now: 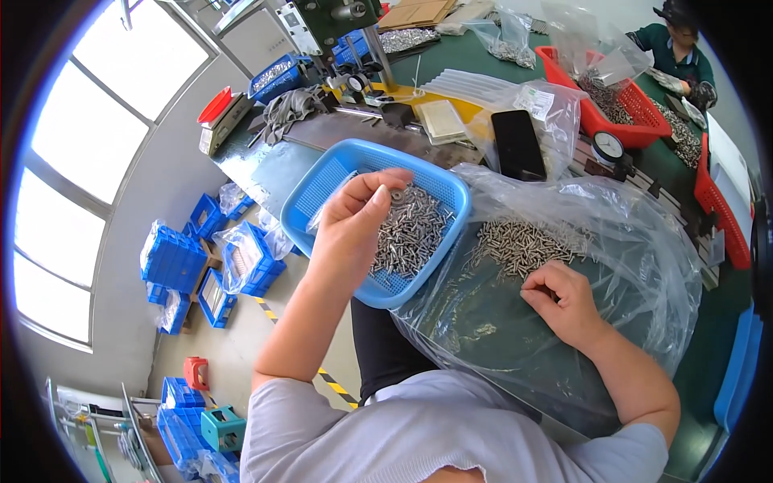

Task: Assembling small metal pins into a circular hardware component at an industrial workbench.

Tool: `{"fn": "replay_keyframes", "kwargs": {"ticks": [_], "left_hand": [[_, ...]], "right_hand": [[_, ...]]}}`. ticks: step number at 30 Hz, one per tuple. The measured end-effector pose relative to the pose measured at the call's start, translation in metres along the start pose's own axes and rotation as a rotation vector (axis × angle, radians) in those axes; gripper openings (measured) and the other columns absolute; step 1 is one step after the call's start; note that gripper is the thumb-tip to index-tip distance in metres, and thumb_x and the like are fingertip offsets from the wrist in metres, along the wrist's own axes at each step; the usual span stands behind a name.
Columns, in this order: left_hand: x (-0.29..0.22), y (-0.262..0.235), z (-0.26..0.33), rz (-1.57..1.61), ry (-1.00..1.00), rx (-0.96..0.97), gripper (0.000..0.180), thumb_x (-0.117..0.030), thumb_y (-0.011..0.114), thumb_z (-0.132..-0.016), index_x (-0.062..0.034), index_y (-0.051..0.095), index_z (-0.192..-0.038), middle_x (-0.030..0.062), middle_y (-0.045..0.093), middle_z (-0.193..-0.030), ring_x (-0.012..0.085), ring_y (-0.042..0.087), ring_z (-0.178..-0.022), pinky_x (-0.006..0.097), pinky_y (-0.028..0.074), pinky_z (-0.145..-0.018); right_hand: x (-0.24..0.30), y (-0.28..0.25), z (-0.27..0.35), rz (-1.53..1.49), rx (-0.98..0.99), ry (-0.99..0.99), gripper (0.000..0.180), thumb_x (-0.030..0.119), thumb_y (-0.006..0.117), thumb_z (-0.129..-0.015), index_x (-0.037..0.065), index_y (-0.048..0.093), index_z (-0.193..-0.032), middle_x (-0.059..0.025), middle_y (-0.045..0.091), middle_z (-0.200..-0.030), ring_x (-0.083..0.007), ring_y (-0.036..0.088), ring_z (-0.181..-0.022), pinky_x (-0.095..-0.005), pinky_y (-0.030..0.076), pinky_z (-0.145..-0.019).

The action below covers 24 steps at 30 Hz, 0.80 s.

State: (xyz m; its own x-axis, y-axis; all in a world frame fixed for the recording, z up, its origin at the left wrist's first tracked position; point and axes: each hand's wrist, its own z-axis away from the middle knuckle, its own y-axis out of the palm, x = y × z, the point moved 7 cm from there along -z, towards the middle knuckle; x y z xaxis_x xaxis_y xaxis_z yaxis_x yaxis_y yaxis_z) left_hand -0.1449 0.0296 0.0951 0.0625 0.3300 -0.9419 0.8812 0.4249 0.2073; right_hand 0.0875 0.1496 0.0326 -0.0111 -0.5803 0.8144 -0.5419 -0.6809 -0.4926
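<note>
Screws (411, 233) in blue basket (322, 189) (left hand (354, 221) above), right hand (564, 302) on plastic bag (644, 266)

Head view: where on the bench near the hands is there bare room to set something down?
The clear bag lies flat and bare between the screw pile and the bench's near edge, left of the right hand. Crowded: the blue basket under the left hand, and the far side around the phone and red basket.

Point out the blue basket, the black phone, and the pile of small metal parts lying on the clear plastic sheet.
blue basket (326, 179): head view, bare mesh floor near its far-left corner.
black phone (518, 145): head view, middle of its dark screen.
pile of small metal parts (523, 241): head view, centre of the heap.
</note>
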Motion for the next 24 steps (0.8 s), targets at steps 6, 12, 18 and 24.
{"fn": "replay_keyframes", "kwargs": {"ticks": [6,12,18,24], "left_hand": [[0.016,-0.034,-0.015,-0.196,-0.096,-0.099,0.018,-0.017,0.054,-0.094,-0.0031,0.058,-0.104,0.0059,0.062,-0.108,0.0120,0.053,-0.099,0.028,0.040,-0.089],[0.033,-0.043,-0.010,0.259,-0.304,-0.140,0.016,-0.015,0.049,-0.096,-0.0024,0.053,-0.105,0.0118,0.062,-0.097,0.0153,0.058,-0.079,0.029,0.050,-0.068],[0.030,0.024,0.011,0.409,-0.401,-0.063,0.020,-0.021,0.042,-0.099,-0.0053,0.053,-0.106,0.0092,0.056,-0.091,0.0122,0.045,-0.067,0.023,0.037,-0.054],[0.085,0.113,0.062,0.688,-0.739,0.143,0.024,-0.024,0.047,-0.096,-0.0041,0.053,-0.108,0.0076,0.050,-0.083,0.0111,0.038,-0.061,0.021,0.031,-0.047]], "right_hand": [[-0.002,-0.001,0.000,-0.021,-0.020,0.004,0.010,0.002,0.068,-0.074,0.003,0.060,-0.079,-0.0072,0.056,-0.072,-0.0208,0.055,-0.064,-0.0298,0.043,-0.056],[0.000,0.001,0.002,-0.021,-0.015,-0.003,0.010,0.001,0.068,-0.075,0.003,0.060,-0.080,-0.0074,0.057,-0.072,-0.0206,0.055,-0.063,-0.0298,0.044,-0.056],[-0.005,-0.006,0.004,-0.016,-0.026,-0.024,0.009,0.001,0.067,-0.076,0.003,0.060,-0.082,-0.0055,0.055,-0.073,-0.0166,0.053,-0.063,-0.0269,0.042,-0.056],[-0.004,-0.017,-0.007,0.024,-0.117,-0.055,0.009,0.003,0.066,-0.077,0.003,0.058,-0.083,-0.0094,0.055,-0.074,-0.0243,0.055,-0.064,-0.0323,0.044,-0.057]]}}
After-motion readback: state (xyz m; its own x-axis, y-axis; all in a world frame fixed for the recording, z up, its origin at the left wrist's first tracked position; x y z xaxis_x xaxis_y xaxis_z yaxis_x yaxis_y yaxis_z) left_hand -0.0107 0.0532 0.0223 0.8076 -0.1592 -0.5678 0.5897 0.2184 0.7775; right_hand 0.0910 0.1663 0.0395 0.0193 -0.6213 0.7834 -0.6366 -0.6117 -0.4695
